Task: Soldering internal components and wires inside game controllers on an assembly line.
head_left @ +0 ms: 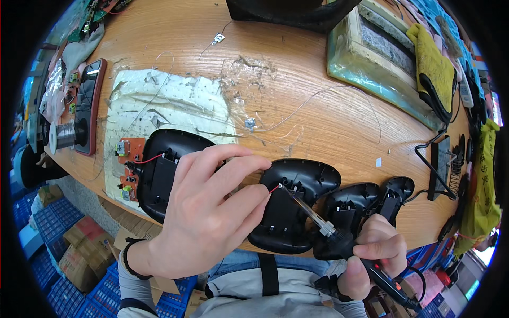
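Observation:
Across the near edge of the table lies a row of black plastic housings (307, 175). My left hand (209, 212) reaches over them, its thumb and forefinger pinching a thin red wire (274, 188) by a small metal contact on the second housing. A soldering iron (321, 224) with a black handle is gripped in my right hand (379, 252), its tip pointing up-left at that contact. Whether the tip touches the wire is too small to tell. Partly behind my left hand, the leftmost housing (154, 177) has a red wire running to a brown circuit board (131, 164).
A smartphone (91, 100) and a solder spool (64, 136) are at the left. A whitish sheet (175, 100) lies under the leftmost housing. At the back right stands a plastic-wrapped box (382, 74) with a yellow cloth (430, 66). An iron stand (441, 168) is at the right.

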A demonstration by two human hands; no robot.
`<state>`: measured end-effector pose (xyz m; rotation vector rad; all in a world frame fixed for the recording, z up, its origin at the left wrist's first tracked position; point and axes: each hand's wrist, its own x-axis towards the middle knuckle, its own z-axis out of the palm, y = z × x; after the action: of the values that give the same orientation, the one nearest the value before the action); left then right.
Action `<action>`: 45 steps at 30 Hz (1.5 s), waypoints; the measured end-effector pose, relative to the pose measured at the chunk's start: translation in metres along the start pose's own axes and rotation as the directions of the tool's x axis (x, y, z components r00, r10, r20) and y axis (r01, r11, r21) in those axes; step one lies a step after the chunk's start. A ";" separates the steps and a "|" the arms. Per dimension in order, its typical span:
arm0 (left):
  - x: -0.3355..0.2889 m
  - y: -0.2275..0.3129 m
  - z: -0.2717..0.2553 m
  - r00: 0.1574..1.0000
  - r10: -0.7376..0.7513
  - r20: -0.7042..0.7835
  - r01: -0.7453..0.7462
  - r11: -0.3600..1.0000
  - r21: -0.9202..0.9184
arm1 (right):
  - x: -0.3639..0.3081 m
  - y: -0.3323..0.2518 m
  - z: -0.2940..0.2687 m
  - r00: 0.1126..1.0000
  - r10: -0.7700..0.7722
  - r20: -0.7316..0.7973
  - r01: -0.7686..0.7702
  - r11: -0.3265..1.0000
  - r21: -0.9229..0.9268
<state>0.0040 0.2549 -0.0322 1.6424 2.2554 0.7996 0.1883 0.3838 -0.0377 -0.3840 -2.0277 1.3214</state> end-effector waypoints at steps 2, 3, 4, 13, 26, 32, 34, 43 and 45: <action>0.001 0.000 0.000 1.000 -0.001 0.008 0.001 1.000 -0.001 | 0.000 -0.007 0.002 0.995 0.056 -0.084 -0.059 0.998 -0.037; 0.001 0.000 0.000 1.000 0.001 0.006 -0.001 1.000 0.001 | -0.002 -0.008 0.001 0.995 0.057 -0.085 -0.060 0.997 -0.038; 0.001 0.000 0.000 1.000 0.003 0.005 -0.003 1.000 0.004 | -0.003 -0.008 -0.001 0.995 0.048 -0.084 -0.052 0.998 -0.039; 0.002 0.002 -0.001 1.000 -0.002 0.025 0.002 1.000 0.024 | -0.006 -0.008 -0.006 0.998 -0.014 -0.058 0.011 0.999 -0.046; 0.004 0.003 -0.001 1.000 0.005 0.012 -0.005 1.000 0.031 | -0.011 -0.010 -0.011 0.999 -0.003 -0.044 0.001 0.999 -0.043; 0.002 0.003 -0.002 1.000 -0.012 0.021 0.011 0.999 0.038 | -0.012 -0.013 -0.014 1.000 0.021 0.004 -0.021 0.999 -0.043; 0.001 0.005 -0.006 0.999 -0.032 0.039 0.030 0.998 0.051 | -0.014 -0.015 -0.012 0.999 0.028 -0.022 -0.029 0.998 -0.048; -0.078 -0.005 -0.051 0.984 0.031 0.178 0.008 0.977 -0.215 | -0.031 -0.010 -0.014 0.981 -0.027 -0.190 0.017 0.998 -0.055; -0.101 -0.004 -0.051 0.957 0.016 0.290 0.033 0.986 -0.166 | -0.033 -0.010 -0.013 0.984 -0.014 -0.177 0.006 0.999 -0.045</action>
<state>0.0104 0.1451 -0.0048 1.5566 1.9364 0.6759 0.2222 0.3692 -0.0378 -0.4931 -1.9104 1.1942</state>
